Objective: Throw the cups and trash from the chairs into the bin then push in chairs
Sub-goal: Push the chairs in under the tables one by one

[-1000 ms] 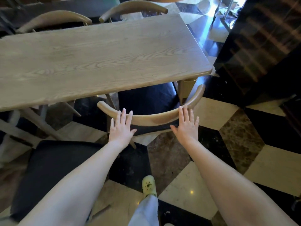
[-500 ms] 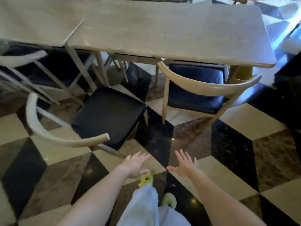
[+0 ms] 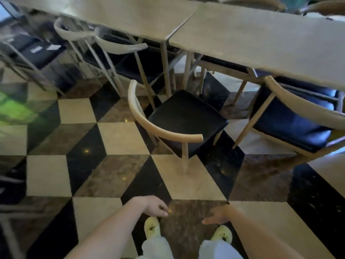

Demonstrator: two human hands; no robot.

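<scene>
A wooden chair with a black seat point(image 3: 186, 118) stands pulled out from the tables and turned at an angle, its curved backrest toward me. Its seat is bare. To the right, another chair point(image 3: 291, 120) sits partly under the right table point(image 3: 261, 40). My left hand point(image 3: 155, 206) and my right hand point(image 3: 217, 214) hang low in front of me, both holding nothing, fingers loosely apart, well short of the angled chair. On a far-left chair seat point(image 3: 43, 51) lie pale scraps that look like paper trash. No cups or bin are in view.
Two light wooden tables stand side by side, the left table point(image 3: 130, 17) meeting the right one. More chairs point(image 3: 119, 47) line the left table. The floor point(image 3: 121, 137) is a black, cream and brown tile pattern. My yellow-green shoes point(image 3: 152, 228) show at the bottom.
My hands left the right chair's backrest and dropped lower. The view swung left and back, so the angled chair now sits in the middle and the left table's chairs came into view.
</scene>
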